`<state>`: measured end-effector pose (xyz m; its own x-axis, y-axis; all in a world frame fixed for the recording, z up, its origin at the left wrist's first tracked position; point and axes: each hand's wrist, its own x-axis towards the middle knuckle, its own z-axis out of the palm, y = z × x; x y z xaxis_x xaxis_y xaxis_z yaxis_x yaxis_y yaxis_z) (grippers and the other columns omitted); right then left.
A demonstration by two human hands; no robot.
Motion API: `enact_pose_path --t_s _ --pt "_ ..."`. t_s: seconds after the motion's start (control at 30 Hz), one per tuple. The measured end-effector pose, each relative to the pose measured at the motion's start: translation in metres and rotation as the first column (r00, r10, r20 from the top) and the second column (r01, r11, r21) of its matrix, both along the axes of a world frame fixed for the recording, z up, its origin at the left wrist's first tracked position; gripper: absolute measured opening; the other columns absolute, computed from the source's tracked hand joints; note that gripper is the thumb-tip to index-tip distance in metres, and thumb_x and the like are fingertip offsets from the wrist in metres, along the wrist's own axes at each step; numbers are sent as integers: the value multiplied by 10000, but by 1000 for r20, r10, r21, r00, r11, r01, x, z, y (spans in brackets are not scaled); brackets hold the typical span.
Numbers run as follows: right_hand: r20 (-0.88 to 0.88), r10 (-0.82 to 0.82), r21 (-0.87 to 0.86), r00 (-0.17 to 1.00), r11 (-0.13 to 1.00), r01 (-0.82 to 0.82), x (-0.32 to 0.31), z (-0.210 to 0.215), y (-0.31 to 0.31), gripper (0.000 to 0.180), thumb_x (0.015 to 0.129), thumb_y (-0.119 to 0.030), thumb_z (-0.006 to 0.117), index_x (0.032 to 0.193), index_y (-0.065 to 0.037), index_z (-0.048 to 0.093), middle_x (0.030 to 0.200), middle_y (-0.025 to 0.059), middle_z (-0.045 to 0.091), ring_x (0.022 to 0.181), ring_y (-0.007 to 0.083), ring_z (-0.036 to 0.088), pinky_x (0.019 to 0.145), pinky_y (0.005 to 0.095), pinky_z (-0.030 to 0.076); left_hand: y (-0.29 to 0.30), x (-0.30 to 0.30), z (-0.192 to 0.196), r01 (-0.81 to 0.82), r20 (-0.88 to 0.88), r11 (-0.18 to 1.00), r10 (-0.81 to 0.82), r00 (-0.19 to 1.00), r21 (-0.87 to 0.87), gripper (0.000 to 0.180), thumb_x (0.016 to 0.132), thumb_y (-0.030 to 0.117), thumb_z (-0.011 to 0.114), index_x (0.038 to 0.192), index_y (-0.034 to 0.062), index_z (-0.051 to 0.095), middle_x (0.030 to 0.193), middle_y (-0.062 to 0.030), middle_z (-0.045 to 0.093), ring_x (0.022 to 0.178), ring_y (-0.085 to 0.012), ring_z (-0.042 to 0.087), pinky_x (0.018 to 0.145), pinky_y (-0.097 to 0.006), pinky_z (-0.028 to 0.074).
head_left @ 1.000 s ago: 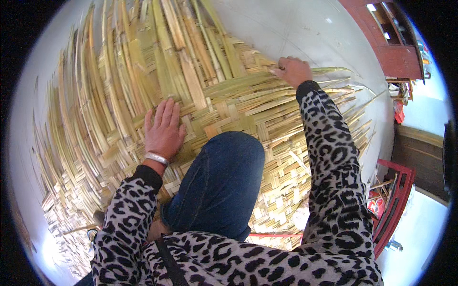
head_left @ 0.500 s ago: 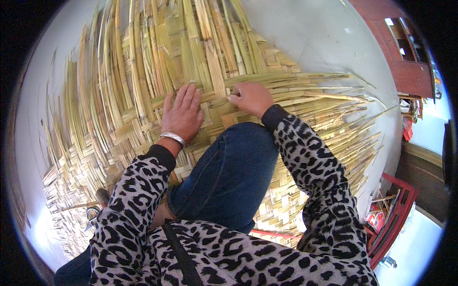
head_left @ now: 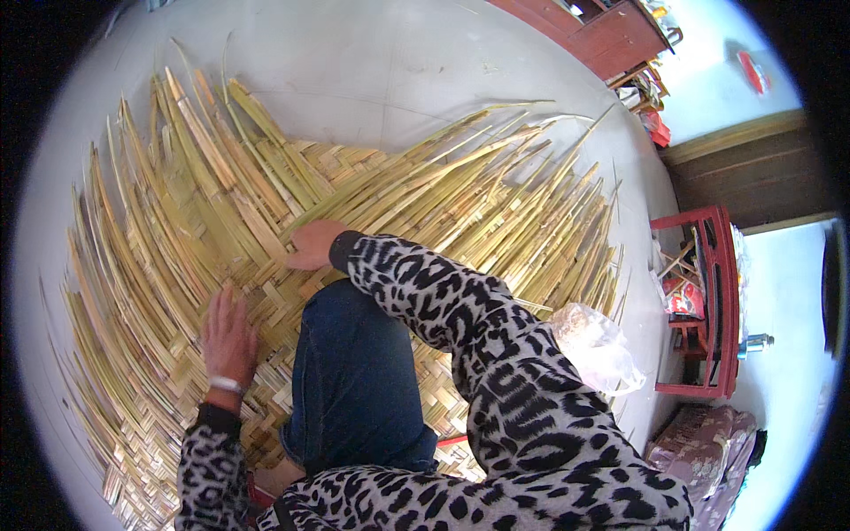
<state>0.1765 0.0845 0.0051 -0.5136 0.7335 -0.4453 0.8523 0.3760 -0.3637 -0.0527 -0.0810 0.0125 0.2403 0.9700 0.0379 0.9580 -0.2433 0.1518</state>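
Note:
A large mat point(head_left: 270, 305) of flat, yellow-green split reed strips lies on the floor beneath me, its middle woven in a close criss-cross. Long loose strip ends point(head_left: 208, 208) fan out at the upper left, and another bundle of reed strips point(head_left: 469, 190) spreads to the right. My left hand point(head_left: 229, 341), with a silver bangle at the wrist, rests on the weave with fingers stretched out. Closed at the edge of the weave, my right hand point(head_left: 316, 245) grips a reed strip where the two fans meet; its fingertips are partly hidden.
My bent knee in jeans point(head_left: 350, 372) presses over the mat. A clear plastic bag point(head_left: 595, 347) sits at the mat's right edge. Beyond it stand a red wooden frame point(head_left: 722, 301) and a cloth-covered piece of furniture point(head_left: 704, 451). A red cabinet point(head_left: 620, 40) is at the far right.
My view has swung to the right, so the mat and hands appear further left. The left hand has moved back toward me from the right hand. The plastic bag has come into view.

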Motion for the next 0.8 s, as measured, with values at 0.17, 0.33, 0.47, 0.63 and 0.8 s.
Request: enact_pose_path --t_s 0.17,0.33,0.47,0.63,0.8 --pt "58 -112 51 992 993 109 -11 5 -4 449 806 -443 595 825 -12 715 812 197 678 770 378 644 694 496 505 -64 -77 19 -127 -61 979 119 991 -160 494 867 185 627 1331 79 494 1533 -129 286 1429 -326 231 1149 -481 206" --pt "48 -101 -34 994 994 102 -8 11 -4 403 821 -377 585 952 -14 702 878 200 676 823 364 642 728 480 503 -123 -161 22 -227 -6 951 231 973 -209 466 882 154 593 1322 45 482 1500 -176 328 1400 -375 273 1139 -458 236" --pt "-313 -320 -78 894 947 311 21 14 -14 389 862 -315 551 1088 -15 653 895 212 662 841 369 634 747 482 497 -168 -221 11 -349 -81 902 340 937 -254 435 906 158 569 1309 18 486 1456 -212 377 1352 -397 339 1104 -476 290" --pt "-442 -617 193 651 644 740 127 9 -19 293 895 -207 534 1091 4 589 928 232 636 837 398 602 779 490 476 -212 -261 -5 -424 -43 870 428 903 -251 381 975 228 527 1288 10 511 1401 -197 450 1319 -367 395 1100 -447 313" --pt "-332 -900 182 283 233 955 219 5 -7 257 927 -194 558 1049 30 585 872 185 633 735 321 583 665 444 506 -211 -258 -8 -476 -66 846 475 878 -241 353 976 218 524 1255 3 535 1368 -208 474 1300 -375 416 1095 -442 320"
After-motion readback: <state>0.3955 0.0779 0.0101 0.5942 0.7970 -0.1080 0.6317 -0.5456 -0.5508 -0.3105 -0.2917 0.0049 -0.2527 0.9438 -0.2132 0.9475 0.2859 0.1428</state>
